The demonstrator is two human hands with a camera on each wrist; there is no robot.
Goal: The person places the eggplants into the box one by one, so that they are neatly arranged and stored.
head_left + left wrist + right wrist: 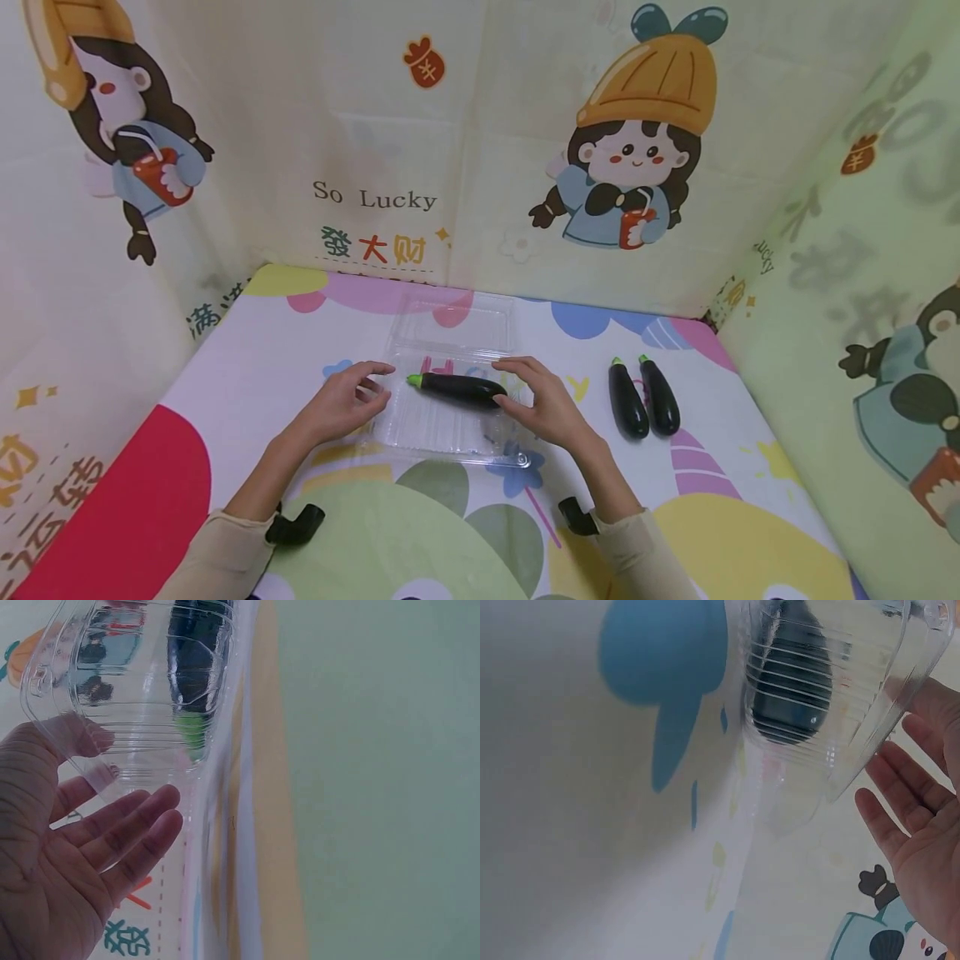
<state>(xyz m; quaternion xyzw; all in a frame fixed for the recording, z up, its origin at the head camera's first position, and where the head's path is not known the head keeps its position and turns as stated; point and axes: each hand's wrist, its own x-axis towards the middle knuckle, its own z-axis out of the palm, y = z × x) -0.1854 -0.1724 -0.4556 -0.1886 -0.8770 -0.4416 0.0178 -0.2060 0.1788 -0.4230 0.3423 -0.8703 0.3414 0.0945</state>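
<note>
Presently I observe the left hand (347, 402) and right hand (546, 406) with fingers spread, flanking the clear plastic container (423, 429); one eggplant (461, 389) lies inside, its green stem (414, 380) toward the left.

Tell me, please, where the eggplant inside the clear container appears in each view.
Head: the eggplant lies just below the picture's centre.
Left wrist: the eggplant is at the top, slightly left of centre.
Right wrist: the eggplant is at the top, right of centre.
Shared landmark: the clear container holding it.
</note>
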